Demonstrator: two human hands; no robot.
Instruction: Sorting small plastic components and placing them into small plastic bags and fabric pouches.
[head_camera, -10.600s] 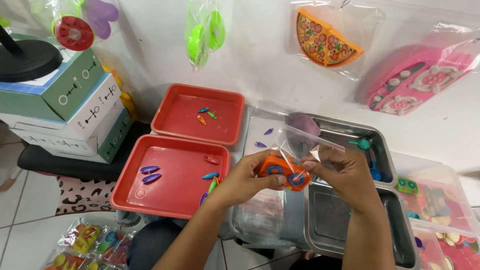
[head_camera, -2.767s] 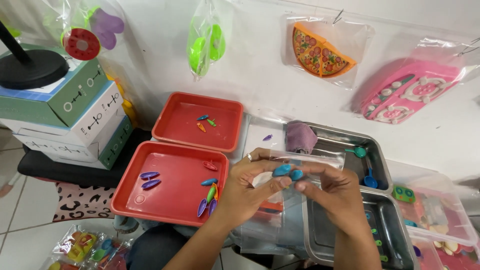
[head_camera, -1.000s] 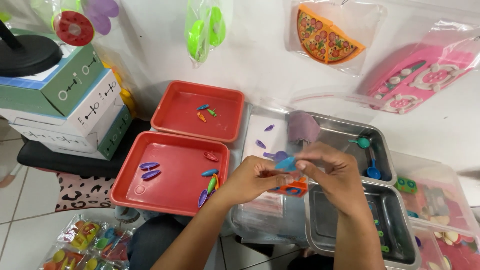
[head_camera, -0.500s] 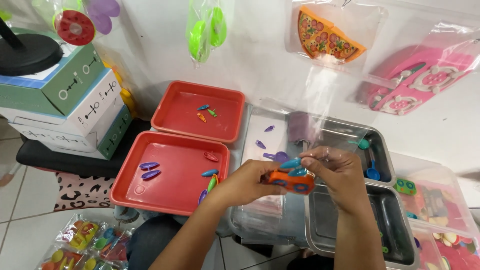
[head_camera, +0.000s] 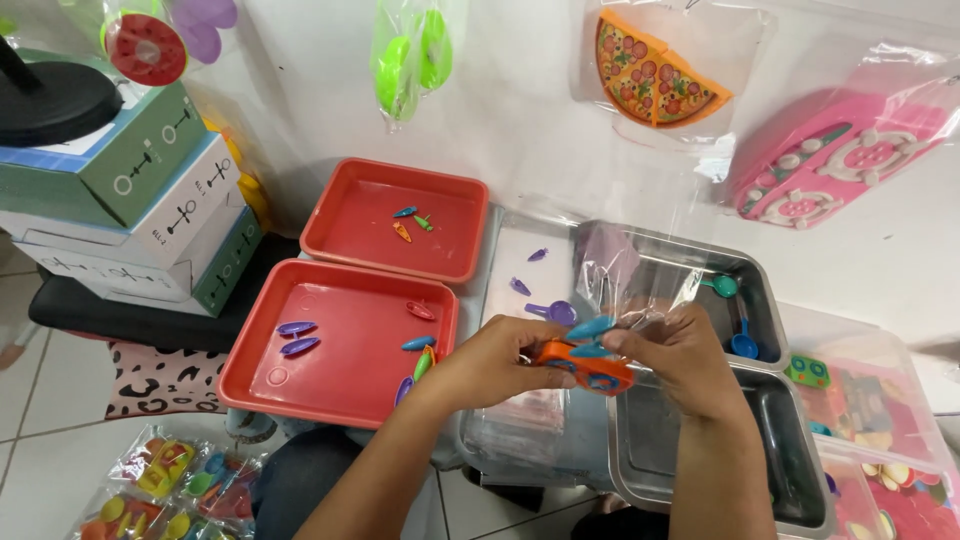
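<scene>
My left hand (head_camera: 492, 362) and my right hand (head_camera: 676, 352) meet over the metal trays, both gripping a small orange toy (head_camera: 585, 366) with blue leaf-shaped pieces on it. A clear plastic bag (head_camera: 640, 272) rises from my right hand's fingers, above the toy. Just beyond my hands a purple toy spoon (head_camera: 552, 312) and small purple pieces lie on a clear lid (head_camera: 525, 275). Left of my left hand stands the near red tray (head_camera: 330, 385) with purple, blue, green and red leaf-shaped pieces.
A far red tray (head_camera: 370, 210) holds three small pieces. Two metal trays (head_camera: 750, 290) sit to the right with teal and blue spoons. Stacked boxes (head_camera: 130, 210) stand at left. Bagged toys hang on the wall (head_camera: 650, 80). Clear boxes of toys (head_camera: 870, 400) lie at right.
Over the last seconds the orange toy reappeared between my hands. The clear bag now stands higher above my right hand. My hands have barely shifted since half a second ago.
</scene>
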